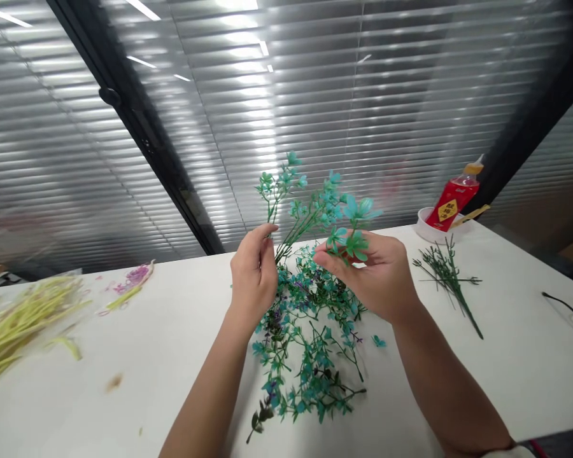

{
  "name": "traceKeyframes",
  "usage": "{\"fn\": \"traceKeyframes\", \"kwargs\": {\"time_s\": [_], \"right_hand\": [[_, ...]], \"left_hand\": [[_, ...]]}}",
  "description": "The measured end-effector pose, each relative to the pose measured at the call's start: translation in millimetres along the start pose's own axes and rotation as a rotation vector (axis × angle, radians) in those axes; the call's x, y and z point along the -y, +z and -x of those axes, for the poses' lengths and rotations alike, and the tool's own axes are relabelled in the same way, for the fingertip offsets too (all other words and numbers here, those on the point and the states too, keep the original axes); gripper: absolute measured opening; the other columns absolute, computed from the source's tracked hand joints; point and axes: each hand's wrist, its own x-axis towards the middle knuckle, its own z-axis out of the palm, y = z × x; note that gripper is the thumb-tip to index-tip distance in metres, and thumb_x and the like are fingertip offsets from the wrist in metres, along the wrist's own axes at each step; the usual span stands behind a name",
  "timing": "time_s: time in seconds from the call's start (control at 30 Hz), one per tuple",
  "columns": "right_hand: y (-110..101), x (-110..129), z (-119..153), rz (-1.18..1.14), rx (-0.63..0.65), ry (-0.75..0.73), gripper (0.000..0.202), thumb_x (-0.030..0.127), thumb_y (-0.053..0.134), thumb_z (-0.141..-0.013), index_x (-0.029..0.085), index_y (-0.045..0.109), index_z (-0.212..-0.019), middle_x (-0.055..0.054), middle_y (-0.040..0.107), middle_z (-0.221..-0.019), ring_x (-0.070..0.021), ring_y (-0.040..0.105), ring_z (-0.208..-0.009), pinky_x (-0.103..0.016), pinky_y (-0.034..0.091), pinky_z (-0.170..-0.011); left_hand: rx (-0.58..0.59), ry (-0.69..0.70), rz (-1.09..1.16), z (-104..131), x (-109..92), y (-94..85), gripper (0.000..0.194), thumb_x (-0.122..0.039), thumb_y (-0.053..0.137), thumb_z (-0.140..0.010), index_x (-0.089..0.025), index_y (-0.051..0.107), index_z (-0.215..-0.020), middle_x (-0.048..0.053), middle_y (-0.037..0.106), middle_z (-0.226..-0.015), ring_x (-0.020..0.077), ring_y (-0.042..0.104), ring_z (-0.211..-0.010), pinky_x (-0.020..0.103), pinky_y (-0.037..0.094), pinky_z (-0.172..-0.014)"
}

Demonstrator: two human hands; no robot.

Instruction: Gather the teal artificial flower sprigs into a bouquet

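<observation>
Teal artificial flower sprigs (312,210) fan up over the bench (172,362) on my feed, stems running down beside the left hand (254,270). That hand's fingers are curled nearly closed with the stems in their grip, though I can't make out how many they've got. On the other side, the right hand (376,273) has thumb and fingers pinched together on a single blossom sprig (360,210); petals cover part of the grip from where I'm watching.

Right below both hands I've got a messy pile of teal and purple sprigs (310,369) spread on the bench, plus one loose blossom (379,341) just beside it. Off to the right lie some bare green stems (451,283), and behind those a red-labelled bottle (451,203) leans in a white plastic tub (424,232). Far left, I see blurry yellow-green strands (23,321), with a small purple bundle (136,278) near them.
</observation>
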Motion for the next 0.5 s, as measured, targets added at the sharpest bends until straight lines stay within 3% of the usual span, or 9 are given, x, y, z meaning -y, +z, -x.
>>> {"fn": "traceKeyframes", "kwargs": {"time_s": [0.17, 0.33, 0.5], "right_hand": [[9.1, -2.3, 1.7, -0.258, 0.045, 0.272, 0.012, 0.030, 0.080, -0.078, 0.019, 0.076, -0.078, -0.002, 0.069, -0.070, -0.0111, 0.058, -0.054, -0.024, 0.052, -0.048], [17.1, -10.1, 0.1, -0.462, 0.074, 0.404, 0.019, 0.034, 0.083, -0.074, 0.019, 0.076, -0.083, -0.002, 0.069, -0.072, -0.0106, 0.059, -0.055, -0.022, 0.054, -0.046], [23.7, -16.2, -3.7, -0.515, 0.065, 0.459, 0.022, 0.037, 0.082, -0.075, 0.018, 0.073, -0.082, -0.002, 0.069, -0.076, -0.0109, 0.062, -0.058, -0.018, 0.050, -0.041]], "left_hand": [[0.077, -0.219, 0.195, 1.8, -8.7, -0.4, 0.028, -0.028, 0.052, -0.097, -0.023, 0.049, -0.125, -0.005, 0.046, -0.068, 0.0120, 0.044, -0.060, 0.025, 0.038, -0.060], [0.167, -0.324, 0.232, 0.5, -16.4, -1.2, 0.014, -0.033, 0.057, -0.093, -0.020, 0.060, -0.095, -0.004, 0.047, -0.066, 0.0113, 0.041, -0.058, 0.025, 0.034, -0.056], [0.205, -0.372, 0.303, 2.9, -20.7, -2.3, 0.014, -0.034, 0.058, -0.092, -0.020, 0.059, -0.088, -0.003, 0.046, -0.067, 0.0116, 0.039, -0.061, 0.025, 0.033, -0.057]]}}
